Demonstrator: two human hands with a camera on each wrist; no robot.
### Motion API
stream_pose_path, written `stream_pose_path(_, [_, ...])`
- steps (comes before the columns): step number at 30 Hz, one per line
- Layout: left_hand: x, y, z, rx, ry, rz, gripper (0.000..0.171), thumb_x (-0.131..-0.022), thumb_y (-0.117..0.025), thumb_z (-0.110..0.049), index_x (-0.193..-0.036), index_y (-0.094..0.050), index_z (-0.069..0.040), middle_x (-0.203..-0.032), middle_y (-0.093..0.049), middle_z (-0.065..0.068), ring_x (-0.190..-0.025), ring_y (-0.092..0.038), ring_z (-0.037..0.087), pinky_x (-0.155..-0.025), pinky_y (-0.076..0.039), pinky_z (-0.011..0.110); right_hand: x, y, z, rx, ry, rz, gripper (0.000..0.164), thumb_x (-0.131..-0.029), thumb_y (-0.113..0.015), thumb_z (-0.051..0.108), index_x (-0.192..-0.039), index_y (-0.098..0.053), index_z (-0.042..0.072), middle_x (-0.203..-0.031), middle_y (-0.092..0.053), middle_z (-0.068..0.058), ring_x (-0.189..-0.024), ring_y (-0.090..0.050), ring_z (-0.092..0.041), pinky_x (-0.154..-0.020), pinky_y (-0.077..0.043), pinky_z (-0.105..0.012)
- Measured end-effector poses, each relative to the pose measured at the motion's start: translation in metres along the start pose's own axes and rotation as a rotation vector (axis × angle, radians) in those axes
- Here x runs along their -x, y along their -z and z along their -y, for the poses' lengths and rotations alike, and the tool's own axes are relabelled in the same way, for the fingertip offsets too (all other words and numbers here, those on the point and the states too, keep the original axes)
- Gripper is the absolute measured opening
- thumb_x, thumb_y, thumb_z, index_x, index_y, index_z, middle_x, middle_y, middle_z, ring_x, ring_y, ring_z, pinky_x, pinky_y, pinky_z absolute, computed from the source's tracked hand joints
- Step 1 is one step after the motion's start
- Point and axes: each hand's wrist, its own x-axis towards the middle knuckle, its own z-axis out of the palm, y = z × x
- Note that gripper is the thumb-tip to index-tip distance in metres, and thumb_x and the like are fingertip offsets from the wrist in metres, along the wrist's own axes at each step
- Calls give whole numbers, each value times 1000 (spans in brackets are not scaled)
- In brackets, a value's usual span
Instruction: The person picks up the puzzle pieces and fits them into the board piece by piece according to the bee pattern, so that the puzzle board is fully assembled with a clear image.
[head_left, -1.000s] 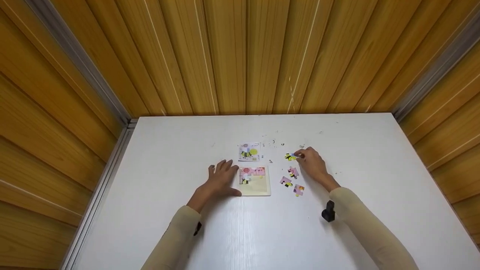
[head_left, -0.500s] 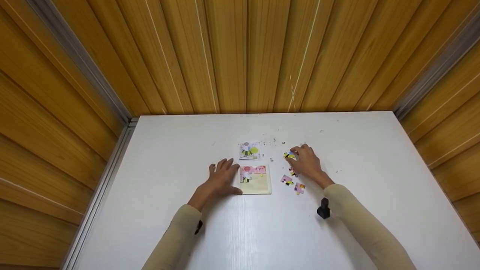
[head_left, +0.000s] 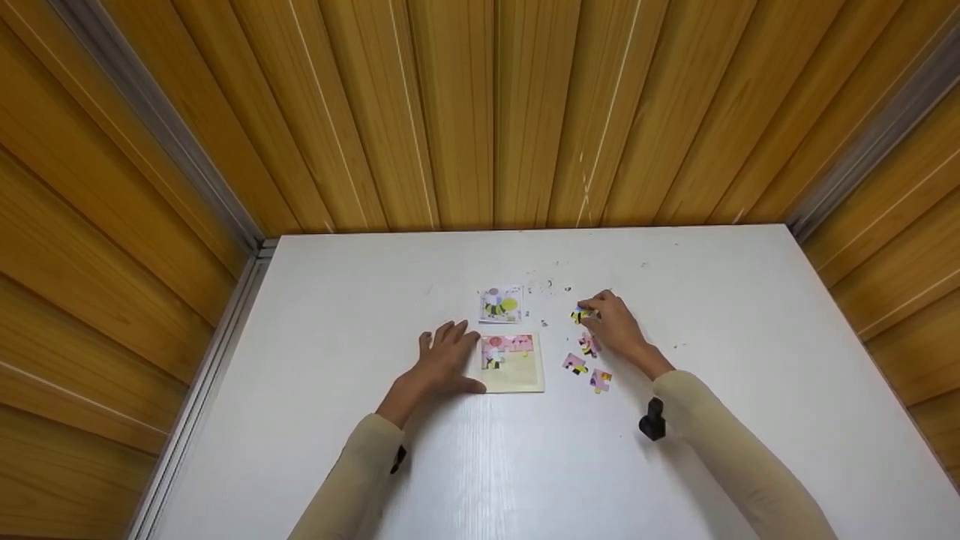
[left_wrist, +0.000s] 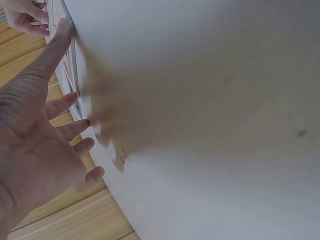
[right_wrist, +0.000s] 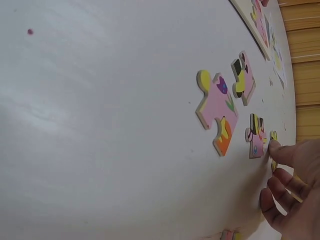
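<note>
My left hand [head_left: 441, 361] is spread flat beside the wooden puzzle board [head_left: 517, 377], thumb and index fingertip at its left edge. Pink pieces fill the board's upper row and part of its left side; the remaining surface is bare wood. Right of the board, my right hand [head_left: 616, 324] pinches a yellow-and-black puzzle piece [head_left: 577, 315] at the table surface, its fingers hiding part of it. Nearer to me lie three loose pieces, seen in the right wrist view: a pink piece with an orange patch [right_wrist: 220, 110], a pink-and-yellow piece [right_wrist: 246, 82] and a striped pink piece [right_wrist: 257, 137].
A printed bee picture card [head_left: 500, 304] lies just behind the board. Small dark flecks [head_left: 550, 284] dot the white table [head_left: 360, 300] near it. Another small colored piece [right_wrist: 229, 235] shows at the bottom of the right wrist view. Wood-look panels [head_left: 465, 112] enclose the table.
My right hand has shifted slightly left and its thumb has closed in on the yellow-and-black puzzle piece, which has turned a little. The left hand keeps its place at the board.
</note>
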Motion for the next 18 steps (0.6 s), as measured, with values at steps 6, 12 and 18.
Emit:
stream_pose_path(6, [0,-1,0,-7,0,0,95,-75,-88,-47,-152,-44,-10,-167,-29,19,-155,-20,43,-119,-14,70,2,2,-4,-5,76,30,32,-96,-64,-2,-127,-67,-8,-117,-59,-24,-101,-58,-34,-89,-48,-48])
stream_pose_path(12, [-2,0,0,-26,-13,-15,93,-75,-89,-46,-150,-45,-10,-165,-32,19,-153,-24,44,-118,-16,72,4,4,-6,-6,110,30,32,-98,-61,0,-130,-65,-8,-118,-58,-22,-99,-56,-30,-90,-47,-47])
stream_pose_path(18, [1,1,1,-24,-16,-19,93,-75,-88,-47,-150,-45,-10,-165,-32,20,-153,-24,45,-118,-17,71,7,3,-1,-13,107,35,34,-99,-62,1,-132,-63,-7,-119,-56,-21,-101,-57,-27,-89,-49,-44])
